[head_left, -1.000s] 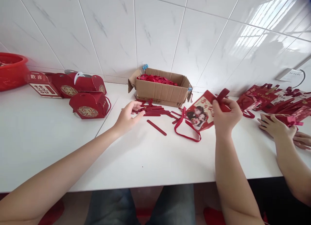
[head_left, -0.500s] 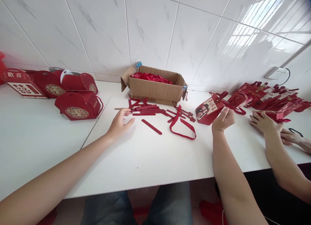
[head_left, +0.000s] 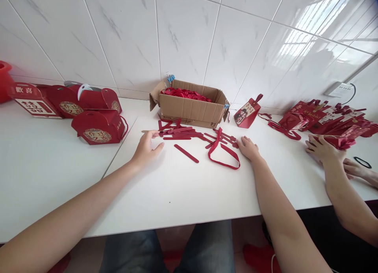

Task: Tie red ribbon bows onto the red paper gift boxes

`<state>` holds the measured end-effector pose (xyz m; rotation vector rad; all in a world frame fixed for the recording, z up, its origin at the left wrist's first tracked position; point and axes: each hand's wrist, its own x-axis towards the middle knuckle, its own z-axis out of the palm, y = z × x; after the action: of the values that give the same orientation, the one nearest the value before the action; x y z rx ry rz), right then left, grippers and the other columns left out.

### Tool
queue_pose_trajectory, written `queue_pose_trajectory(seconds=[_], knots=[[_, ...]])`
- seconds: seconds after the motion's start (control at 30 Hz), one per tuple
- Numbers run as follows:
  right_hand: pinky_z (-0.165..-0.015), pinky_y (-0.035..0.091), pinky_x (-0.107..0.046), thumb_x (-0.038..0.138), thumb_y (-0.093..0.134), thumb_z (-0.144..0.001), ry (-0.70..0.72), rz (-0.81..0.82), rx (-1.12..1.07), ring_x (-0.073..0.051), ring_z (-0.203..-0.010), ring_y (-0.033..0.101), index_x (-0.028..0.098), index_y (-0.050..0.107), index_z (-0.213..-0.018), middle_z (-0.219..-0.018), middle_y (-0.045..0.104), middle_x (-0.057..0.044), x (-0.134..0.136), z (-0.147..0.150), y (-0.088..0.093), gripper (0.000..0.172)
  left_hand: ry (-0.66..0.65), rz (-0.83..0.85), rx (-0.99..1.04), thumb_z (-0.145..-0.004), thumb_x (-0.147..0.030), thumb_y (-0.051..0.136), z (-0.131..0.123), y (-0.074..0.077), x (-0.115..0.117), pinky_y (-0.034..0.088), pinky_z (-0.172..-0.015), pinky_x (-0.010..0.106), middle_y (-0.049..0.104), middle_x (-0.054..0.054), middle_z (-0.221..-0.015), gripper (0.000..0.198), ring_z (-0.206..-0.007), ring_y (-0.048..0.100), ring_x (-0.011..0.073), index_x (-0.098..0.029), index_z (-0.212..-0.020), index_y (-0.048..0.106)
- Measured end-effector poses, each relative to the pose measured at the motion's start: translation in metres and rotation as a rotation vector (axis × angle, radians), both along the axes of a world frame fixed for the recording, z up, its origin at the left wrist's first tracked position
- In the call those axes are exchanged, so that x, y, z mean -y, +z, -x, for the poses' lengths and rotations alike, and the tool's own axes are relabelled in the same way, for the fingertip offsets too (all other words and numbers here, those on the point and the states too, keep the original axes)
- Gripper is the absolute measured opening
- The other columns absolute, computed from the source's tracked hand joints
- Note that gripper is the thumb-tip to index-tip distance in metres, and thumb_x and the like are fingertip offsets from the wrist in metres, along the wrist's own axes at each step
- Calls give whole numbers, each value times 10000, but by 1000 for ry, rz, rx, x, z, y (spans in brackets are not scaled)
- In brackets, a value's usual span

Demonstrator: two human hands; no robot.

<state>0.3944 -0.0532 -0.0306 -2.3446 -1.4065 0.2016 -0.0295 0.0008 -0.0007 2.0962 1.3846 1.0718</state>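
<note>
My left hand (head_left: 148, 148) rests on the white table with thumb and fingers apart, at the left end of a pile of dark red strips (head_left: 184, 132). A thin tan tip pokes out behind its fingers; I cannot make out what it belongs to. My right hand (head_left: 248, 148) lies with fingers stretched out, beside several flower-ended red strips (head_left: 227, 138), and holds nothing. Between the hands are a single red strip (head_left: 186, 153) and a looped red ribbon (head_left: 224, 163). Behind my right hand, a small red gift box (head_left: 247, 113) with a loop on top stands near the wall.
A cardboard box (head_left: 189, 109) of red ribbons stands against the tiled wall. Larger red gift boxes (head_left: 99, 127) are at the left. On the right, finished-looking red boxes (head_left: 330, 117) cluster near another person's hands (head_left: 325, 151). A ribbon bundle (head_left: 285, 130) lies before them.
The small red gift box has moved back towards the wall, away from my right hand. That hand has gone from closed to open and shifted left to the strips. My left hand stays put.
</note>
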Motion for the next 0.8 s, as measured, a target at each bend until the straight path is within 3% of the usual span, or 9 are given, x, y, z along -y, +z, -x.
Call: queue_pose_trajectory(seconds=[0.07,0.17,0.23,0.33,0.47,0.63,0.8], knots=[[-1150,154,-568,492,324,-935,16,45,26,-282,-1440,254,183,456,-1384,-1545,320,-114,0,-2,-2,561,134,-168,-43,-786,-353,618,6,6,-4,321,-1062,490,451,166,-1314,554,-1277,381,310,-162,-1255,396],[-1154,168,-556,500,317,-935,26,84,54,-275,-1443,249,183,435,-1398,-1549,312,-115,0,-4,-3,573,404,-377,-57,-748,-424,691,23,19,-13,141,-1145,497,194,247,-1479,880,-1399,155,340,-50,-1393,222],[-1147,182,-565,502,309,-936,23,93,58,-278,-1442,250,190,443,-1389,-1548,314,-119,1,-4,-3,566,540,-387,-43,-722,-490,715,37,26,-19,80,-1151,492,90,264,-1509,1020,-1420,79,349,-23,-1424,140],[-1127,201,-597,479,241,-954,17,90,45,-287,-1436,262,209,490,-1342,-1539,332,-115,2,-4,-4,534,679,-308,8,-651,-544,765,54,31,-26,77,-1131,521,5,247,-1534,1190,-1426,32,377,-78,-1458,25],[-1109,223,-612,472,214,-955,34,84,29,-282,-1416,303,258,576,-1204,-1504,398,-79,2,-5,-5,489,747,-171,96,-592,-593,787,63,32,-30,63,-1098,602,-43,283,-1526,1302,-1420,-17,425,-96,-1449,-59],[-1113,222,-610,494,209,-952,27,80,33,-295,-1424,288,247,602,-1157,-1521,370,-94,3,-6,-6,507,708,-118,145,-690,-576,721,70,35,-29,29,-1085,656,-178,250,-1516,1207,-1402,-155,454,-144,-1461,-100],[-1109,229,-620,493,226,-951,26,73,35,-303,-1420,297,250,604,-1164,-1515,378,-97,2,-7,-7,498,697,-60,297,-717,-506,728,81,33,-32,167,-1127,591,-8,244,-1510,1165,-1412,115,365,-142,-1459,-94]])
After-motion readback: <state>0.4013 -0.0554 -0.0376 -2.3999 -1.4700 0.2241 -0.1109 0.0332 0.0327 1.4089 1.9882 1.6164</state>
